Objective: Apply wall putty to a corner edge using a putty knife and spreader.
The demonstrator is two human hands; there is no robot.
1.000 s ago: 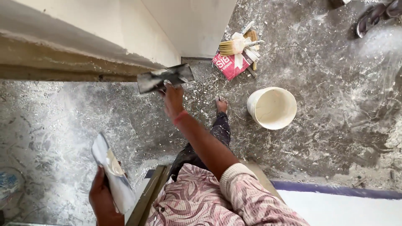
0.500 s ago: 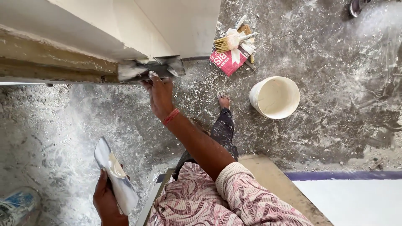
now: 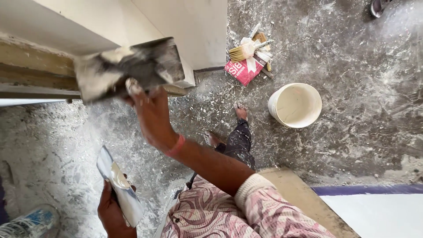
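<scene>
Putty-smeared steel trowel is clamped in my right hand, blade flat against the wall's lower edge so the skim spreads thin. Left hand is closed around the loaded hawk blade, kept low and close for reloading. Bucket sits on the floor, well apart.

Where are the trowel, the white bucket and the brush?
trowel (image 3: 128, 66), head view, middle of the smeared blade held by the right hand (image 3: 152, 115).
white bucket (image 3: 274, 100), head view, left rim.
brush (image 3: 238, 53), head view, bristles.
</scene>
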